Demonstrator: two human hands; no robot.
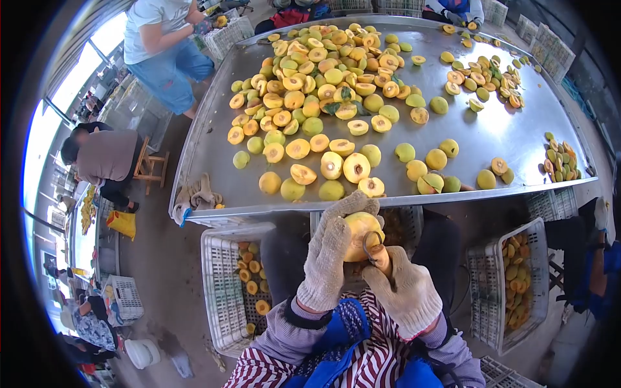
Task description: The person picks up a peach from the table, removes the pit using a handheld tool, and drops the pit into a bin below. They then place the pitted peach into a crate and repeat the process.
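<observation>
A round, smooth fruit is clasped by the knit-gloved left grip, a curved metal tool by the right grip just beside.

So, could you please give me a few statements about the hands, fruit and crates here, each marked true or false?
1. The left hand holds a yellow fruit. True.
2. The right hand holds a tool with a curved end. True.
3. Both hands are bare. False: both wear pale gloves.
4. The metal table carries only whole fruit. False: many cut halves lie on the metal table too.
5. A white crate stands beside the person's left leg. True.
6. That white crate holds gloves. False: the white crate holds pieces of fruit.
</observation>
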